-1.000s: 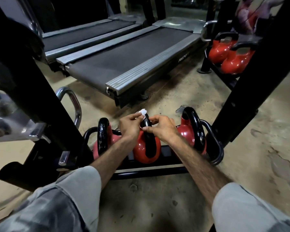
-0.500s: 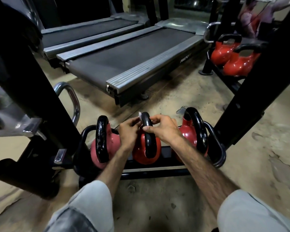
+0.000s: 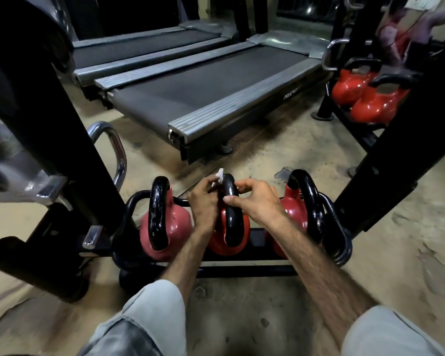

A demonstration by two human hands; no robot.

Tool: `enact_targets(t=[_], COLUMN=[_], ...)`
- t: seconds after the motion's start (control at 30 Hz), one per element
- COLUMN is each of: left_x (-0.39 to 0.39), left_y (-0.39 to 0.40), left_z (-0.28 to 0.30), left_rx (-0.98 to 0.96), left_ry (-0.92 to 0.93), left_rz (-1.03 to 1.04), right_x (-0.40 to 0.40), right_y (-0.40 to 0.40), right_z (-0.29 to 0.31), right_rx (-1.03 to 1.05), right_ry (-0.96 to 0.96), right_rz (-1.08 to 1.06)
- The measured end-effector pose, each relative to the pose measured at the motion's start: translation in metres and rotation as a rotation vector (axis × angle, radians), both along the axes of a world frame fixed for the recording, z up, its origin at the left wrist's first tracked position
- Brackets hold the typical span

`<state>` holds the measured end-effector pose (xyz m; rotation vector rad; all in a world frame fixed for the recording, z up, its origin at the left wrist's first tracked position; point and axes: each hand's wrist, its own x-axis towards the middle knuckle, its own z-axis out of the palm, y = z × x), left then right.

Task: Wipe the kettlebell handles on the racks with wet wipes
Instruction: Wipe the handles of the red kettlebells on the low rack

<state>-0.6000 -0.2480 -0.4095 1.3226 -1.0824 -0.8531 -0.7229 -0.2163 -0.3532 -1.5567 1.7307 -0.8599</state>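
While the right hand still pinches the middle handle, the left hand, pinching the wipe, has slid lower.

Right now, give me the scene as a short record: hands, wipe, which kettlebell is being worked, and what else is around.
left hand: pinches the wet wipe against the middle kettlebell's handle
right hand: fingers curled round the same handle from the other side
middle kettlebell: on the floor rack, between two others
left kettlebell: untouched
right kettlebell: untouched
behind: two treadmills; second rack with red kettlebells
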Motion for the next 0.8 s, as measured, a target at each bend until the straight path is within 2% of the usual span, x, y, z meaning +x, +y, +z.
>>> enact_targets(t=[0.17,0.27,0.33,0.4,0.47,0.5,0.57,0.67,0.73,0.8], left_x=[0.002,0.0,0.002,0.004,0.008,0.009,0.007,0.005,0.005,0.005], left_y=[0.001,0.0,0.003,0.004,0.001,-0.001,-0.003,-0.007,-0.012,-0.015], left_z=[-0.014,0.003,0.007,-0.002,-0.012,-0.013,-0.004,0.022,0.034,0.042], left_rx=[0.053,0.003,-0.051,-0.019,0.054,0.076,0.095,0.069,0.068,0.104], left_ry=[-0.176,-0.042,-0.016,-0.129,-0.298,-0.324,-0.255,0.03,0.185,0.236], left_rz=[0.028,0.001,-0.041,-0.092,-0.077,-0.055,-0.017,0.044,-0.027,-0.145], right_x=[-0.001,0.0,0.0,-0.001,-0.001,-0.001,-0.002,-0.005,-0.007,-0.006], right_y=[-0.001,0.0,0.0,0.0,0.002,0.002,0.002,-0.005,-0.009,-0.012], right_z=[0.0,0.0,0.0,0.002,0.003,0.002,0.001,0.004,0.011,0.015], right_rx=[0.011,0.014,0.012,0.008,0.009,0.012,0.012,-0.019,-0.115,-0.201], right_ry=[-0.025,-0.032,-0.025,-0.037,-0.031,-0.022,-0.027,0.008,0.02,-0.096], right_rz=[0.0,0.0,0.002,0.0,0.008,0.011,0.015,0.034,0.015,0.025])
